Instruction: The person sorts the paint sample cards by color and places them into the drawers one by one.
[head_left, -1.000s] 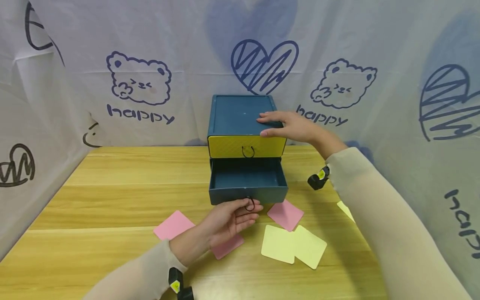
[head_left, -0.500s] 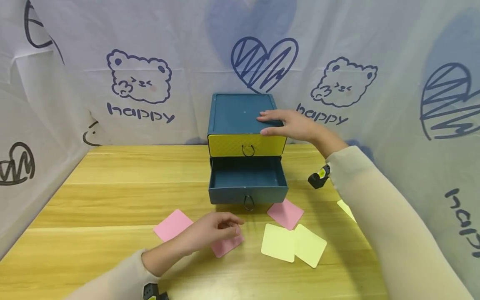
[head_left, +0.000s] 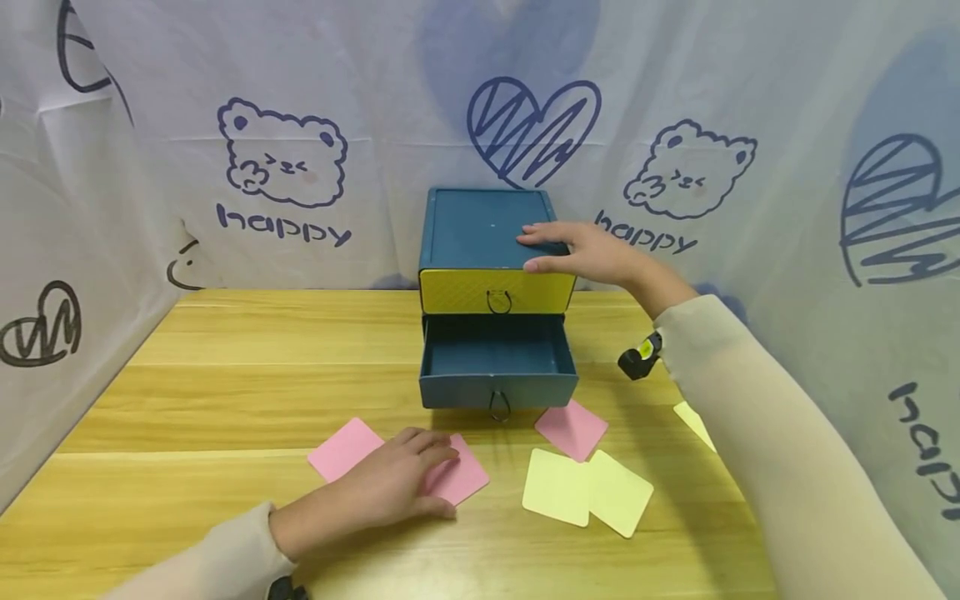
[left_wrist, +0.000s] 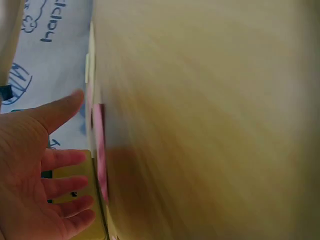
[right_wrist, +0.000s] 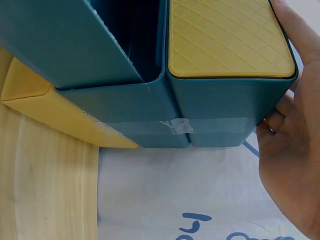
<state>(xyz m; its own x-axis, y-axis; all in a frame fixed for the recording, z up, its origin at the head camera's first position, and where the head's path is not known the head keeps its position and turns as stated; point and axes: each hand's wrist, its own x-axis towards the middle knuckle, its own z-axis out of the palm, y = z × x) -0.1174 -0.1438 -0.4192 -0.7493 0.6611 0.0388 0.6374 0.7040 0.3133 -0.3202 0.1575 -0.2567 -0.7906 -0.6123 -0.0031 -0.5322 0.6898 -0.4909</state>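
Observation:
My left hand [head_left: 386, 483] hovers over a pink card [head_left: 468, 473], fingers spread and loosely bent at its far side, thumb near its front edge. In the left wrist view a pink card [left_wrist: 100, 150] lies flat, with a visible gap to the fingertips. My right hand [head_left: 592, 252] rests on the right edge of a blue two-drawer box [head_left: 472, 221], fingers laid over its top. Its upper yellow drawer [head_left: 457, 292] is closed. The lower blue drawer [head_left: 457, 392] is pulled out and its visible floor is bare. A thin ring pull [head_left: 499, 407] hangs on its front.
Another pink card [head_left: 345, 450] lies partly behind the left hand. A pink card [head_left: 572, 429] and two overlapping pale yellow cards [head_left: 555, 487] lie before the drawer. A yellow card [head_left: 693, 423] is by the right sleeve. A yellow block [right_wrist: 55, 107] shows beneath the box.
My left hand has left the ring pull of the lower drawer and moved left and nearer, turning palm down over the pink card. The right hand stays on the box.

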